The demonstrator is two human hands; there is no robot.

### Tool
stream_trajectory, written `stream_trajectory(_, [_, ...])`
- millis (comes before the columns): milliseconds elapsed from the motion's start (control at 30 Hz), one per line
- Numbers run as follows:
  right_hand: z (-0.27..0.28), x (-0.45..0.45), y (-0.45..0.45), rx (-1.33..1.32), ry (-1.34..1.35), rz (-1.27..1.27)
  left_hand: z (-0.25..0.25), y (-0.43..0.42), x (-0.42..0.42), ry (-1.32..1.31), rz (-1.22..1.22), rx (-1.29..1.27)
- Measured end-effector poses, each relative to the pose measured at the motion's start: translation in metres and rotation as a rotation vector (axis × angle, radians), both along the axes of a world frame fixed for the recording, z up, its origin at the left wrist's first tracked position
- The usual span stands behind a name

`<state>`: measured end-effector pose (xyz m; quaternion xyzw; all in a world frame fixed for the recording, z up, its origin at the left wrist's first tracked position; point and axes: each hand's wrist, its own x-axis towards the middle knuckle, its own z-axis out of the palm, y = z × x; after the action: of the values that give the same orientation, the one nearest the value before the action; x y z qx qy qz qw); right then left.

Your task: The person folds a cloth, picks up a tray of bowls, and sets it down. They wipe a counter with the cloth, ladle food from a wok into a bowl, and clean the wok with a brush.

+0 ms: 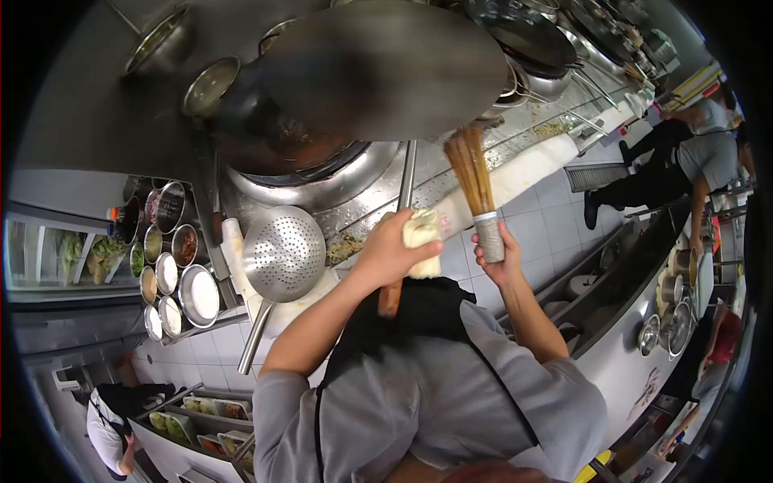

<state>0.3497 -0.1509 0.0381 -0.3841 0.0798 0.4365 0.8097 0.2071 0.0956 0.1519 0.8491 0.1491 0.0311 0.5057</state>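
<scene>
My left hand (390,251) is closed around a folded pale cloth (422,241) and a long-handled tool. The tool's metal shaft (408,175) runs up from the hand, and its wooden grip (390,299) sticks out below. Behind a large blurred dark oval (382,68), the tool's far end is hidden. With fingers wrapped round its grey-bound handle, my right hand (501,251) holds a bamboo wok brush (473,173), bristles up. Left of my hands lies a perforated metal strainer (284,253) on the stove edge. A wok (294,165), partly covered by the oval, sits in a steel burner ring.
Several metal seasoning bowls (199,295) stand at the left. More woks (523,40) are at the upper right. Scraps lie on the wet steel stove top (366,213). Other people work at the right (692,161) and lower left (109,423). A counter (620,378) runs behind me.
</scene>
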Motion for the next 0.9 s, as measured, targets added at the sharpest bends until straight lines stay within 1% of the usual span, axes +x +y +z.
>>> stream_trajectory(100, [0.0,-0.004,-0.033,0.022,-0.05,-0.124,-0.021,-0.019,0.047,0.118,-0.05,0.151])
stream_trajectory(200, [0.009,-0.01,-0.045,0.082,-0.088,-0.199,-0.053,-0.046,0.084,0.153,0.062,0.178])
stream_trajectory(300, [0.016,-0.013,-0.056,0.114,-0.14,-0.21,-0.083,-0.058,0.115,0.273,0.095,0.088])
stream_trajectory(400, [0.031,-0.015,-0.061,0.147,-0.218,-0.172,-0.117,-0.072,0.143,0.285,0.049,0.085])
stream_trajectory(433, [0.032,-0.012,-0.06,0.167,-0.238,-0.144,-0.127,-0.077,0.147,0.25,0.046,-0.003])
stream_trajectory(467, [0.045,-0.01,-0.052,0.192,-0.306,-0.14,-0.116,-0.077,0.144,0.208,0.047,-0.091])
stream_trajectory(500, [0.059,-0.002,-0.039,0.242,-0.392,-0.075,-0.106,-0.073,0.135,0.149,0.062,-0.295])
stream_trajectory(533, [0.073,0.004,-0.026,0.292,-0.477,-0.012,-0.079,-0.067,0.123,0.094,0.077,-0.5])
stream_trajectory(600, [0.105,0.016,0.012,0.177,-0.626,0.057,-0.066,-0.048,0.105,-0.006,0.056,-0.837])
stream_trajectory(700, [0.155,0.026,0.09,0.015,-0.8,0.15,-0.073,-0.018,0.082,-0.091,0.106,-1.094])
stream_trajectory(733, [0.162,0.035,0.122,-0.067,-0.986,0.198,-0.069,-0.01,0.071,-0.134,0.17,-1.056])
stream_trajectory(767, [0.159,0.054,0.156,-0.092,-1.216,0.23,-0.062,-0.004,0.056,-0.174,0.235,-1.02])
stream_trajectory(800, [0.166,0.068,0.186,-0.168,-1.348,0.336,-0.055,0.002,0.041,-0.214,0.298,-0.98])
stream_trajectory(833, [0.165,0.087,0.217,-0.165,-1.573,0.38,-0.05,0.01,0.023,-0.221,0.354,-0.947])
stream_trajectory(867, [0.188,0.089,0.239,-0.426,-1.509,0.598,-0.044,0.019,0.004,-0.228,0.407,-0.912])
stream_trajectory(900, [0.204,0.084,0.257,-0.524,-1.688,0.683,-0.033,0.025,-0.017,-0.211,0.487,-0.868])
